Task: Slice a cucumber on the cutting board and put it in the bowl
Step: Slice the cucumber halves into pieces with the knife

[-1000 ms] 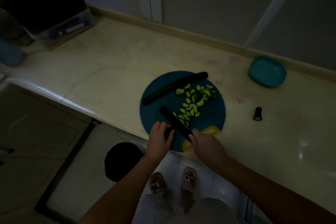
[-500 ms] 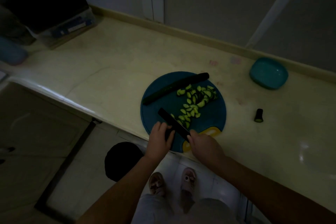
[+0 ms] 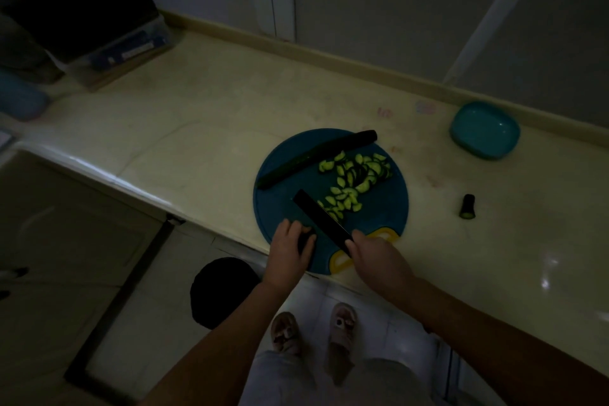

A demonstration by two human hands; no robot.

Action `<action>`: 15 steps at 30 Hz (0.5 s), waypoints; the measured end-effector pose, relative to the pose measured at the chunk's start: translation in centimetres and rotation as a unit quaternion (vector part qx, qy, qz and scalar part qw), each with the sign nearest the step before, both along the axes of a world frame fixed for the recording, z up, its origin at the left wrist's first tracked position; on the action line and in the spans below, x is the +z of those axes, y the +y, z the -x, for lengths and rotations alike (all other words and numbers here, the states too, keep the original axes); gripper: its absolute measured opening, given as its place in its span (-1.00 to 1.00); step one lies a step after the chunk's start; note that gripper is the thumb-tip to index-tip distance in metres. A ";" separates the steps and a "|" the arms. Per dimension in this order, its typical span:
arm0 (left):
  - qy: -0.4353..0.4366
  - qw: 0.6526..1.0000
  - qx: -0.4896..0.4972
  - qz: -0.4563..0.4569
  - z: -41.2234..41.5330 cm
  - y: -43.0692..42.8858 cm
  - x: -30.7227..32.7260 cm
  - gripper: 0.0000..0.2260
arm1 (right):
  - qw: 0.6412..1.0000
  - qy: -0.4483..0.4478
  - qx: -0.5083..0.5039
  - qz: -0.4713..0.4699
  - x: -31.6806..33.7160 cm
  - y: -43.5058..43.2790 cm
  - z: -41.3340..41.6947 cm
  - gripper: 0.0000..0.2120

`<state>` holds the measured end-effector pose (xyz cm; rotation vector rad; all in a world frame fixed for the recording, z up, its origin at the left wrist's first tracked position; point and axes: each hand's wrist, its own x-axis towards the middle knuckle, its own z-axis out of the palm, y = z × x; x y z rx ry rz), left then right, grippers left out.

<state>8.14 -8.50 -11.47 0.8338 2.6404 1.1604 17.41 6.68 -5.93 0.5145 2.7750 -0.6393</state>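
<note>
Knife (image 3: 319,217) forward; cucumber (image 3: 305,240) under left hand (image 3: 287,252)

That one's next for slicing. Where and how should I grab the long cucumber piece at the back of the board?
I'd grip the long cucumber piece around its left half, from above, fingers spanning its width. It lies flat and slanted on the cutting board, and cucumber slices crowd the near side of its right end.
</note>
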 end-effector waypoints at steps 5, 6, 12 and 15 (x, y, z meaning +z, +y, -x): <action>0.011 1.000 0.009 -0.006 0.0 0.0 -0.1 -0.82 | 1.000 0.019 -0.001 0.016 0.3 -0.8 -0.3 -0.71; 0.014 1.000 0.010 -0.006 0.0 0.0 -0.1 -0.83 | 1.000 0.018 -0.002 0.016 0.3 -1.0 -0.4 -0.71; 0.021 1.000 0.004 -0.003 0.2 -0.1 0.0 -0.87 | 1.000 0.009 -0.001 0.009 0.3 -1.1 -0.3 -0.71; 0.015 1.000 0.005 -0.001 0.2 -0.1 0.1 -0.86 | 1.000 0.006 0.009 0.023 0.5 -0.7 0.0 -0.71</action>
